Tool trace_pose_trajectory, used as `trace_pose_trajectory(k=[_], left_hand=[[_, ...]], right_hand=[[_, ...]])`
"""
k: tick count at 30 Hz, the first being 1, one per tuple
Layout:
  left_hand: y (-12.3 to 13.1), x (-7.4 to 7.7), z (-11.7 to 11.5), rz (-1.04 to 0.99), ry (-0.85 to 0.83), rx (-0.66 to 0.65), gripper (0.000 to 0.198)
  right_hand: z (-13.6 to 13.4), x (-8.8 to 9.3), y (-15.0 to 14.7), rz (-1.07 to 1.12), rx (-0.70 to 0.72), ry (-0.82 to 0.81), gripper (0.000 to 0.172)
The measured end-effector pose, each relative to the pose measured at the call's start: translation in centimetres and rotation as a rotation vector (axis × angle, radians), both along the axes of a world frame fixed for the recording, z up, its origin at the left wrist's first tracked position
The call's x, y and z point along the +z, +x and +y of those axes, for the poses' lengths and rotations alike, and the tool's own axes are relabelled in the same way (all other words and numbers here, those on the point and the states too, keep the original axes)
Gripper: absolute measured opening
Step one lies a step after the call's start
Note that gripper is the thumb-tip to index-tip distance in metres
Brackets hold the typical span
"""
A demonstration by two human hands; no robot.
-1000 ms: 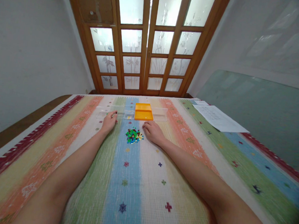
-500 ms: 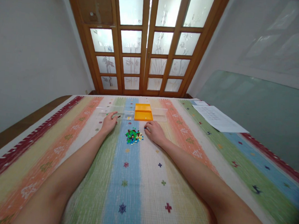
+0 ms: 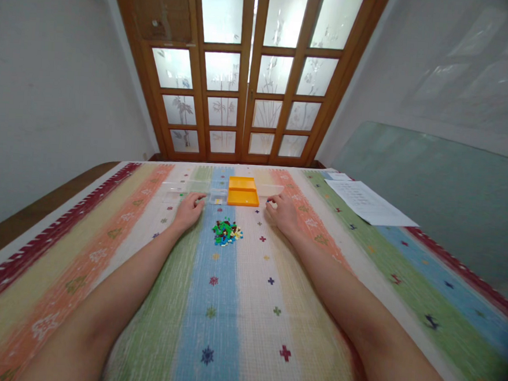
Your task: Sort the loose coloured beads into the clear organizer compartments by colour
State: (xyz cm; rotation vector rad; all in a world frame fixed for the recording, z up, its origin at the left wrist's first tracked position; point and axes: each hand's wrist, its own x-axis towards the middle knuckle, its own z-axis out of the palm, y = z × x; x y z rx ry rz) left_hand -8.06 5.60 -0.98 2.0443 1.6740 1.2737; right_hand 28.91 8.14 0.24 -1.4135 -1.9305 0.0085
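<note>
A small pile of colourful pieces (image 3: 226, 233) lies on the blue stripe of the striped cloth (image 3: 228, 316). Behind it stands an orange tray (image 3: 243, 191), with a clear tray on its left (image 3: 184, 187) and another on its right (image 3: 275, 189). My left hand (image 3: 189, 210) rests on the cloth left of the pile, fingers drawn together, tips at the left clear tray's front edge. My right hand (image 3: 284, 211) is right of the orange tray, fingers pinched at the right clear tray's front edge. Anything held in either hand is too small to see.
A printed sheet of paper (image 3: 366, 201) lies at the far right of the cloth. A pane of greenish glass (image 3: 432, 185) leans against the right wall. Wooden doors with frosted panes (image 3: 249, 74) stand behind the table. The table's left edge shows bare wood (image 3: 39, 213).
My right hand has left the pile's right side and moved right and away, to the right clear tray. My left hand has crept a little forward toward the left clear tray.
</note>
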Motion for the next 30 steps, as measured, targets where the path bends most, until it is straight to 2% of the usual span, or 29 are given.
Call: trace_pose_trajectory(k=[4, 7, 18, 26, 30], left_hand=[[0.2, 0.0, -0.2, 0.069, 0.005, -0.047, 0.033], [0.5, 0.1, -0.5, 0.090, -0.003, -0.077, 0.033], [1.3, 0.1, -1.4, 0.138, -0.018, -0.137, 0.032], [1.3, 0.2, -1.3, 0.144, -0.019, -0.150, 0.031], [1.3, 0.2, -1.4, 0.155, -0.019, -0.168, 0.031]], right_hand=[[1.7, -0.3, 2.2, 0.054, -0.152, -0.032, 0.023], [2.4, -0.7, 3.1, 0.074, -0.199, -0.047, 0.024], [3.7, -2.3, 3.9, 0.041, -0.151, -0.075, 0.037], [2.7, -1.7, 2.9, 0.037, -0.128, -0.074, 0.032], [1.5, -1.1, 1.6, 0.032, -0.013, -0.032, 0.029]])
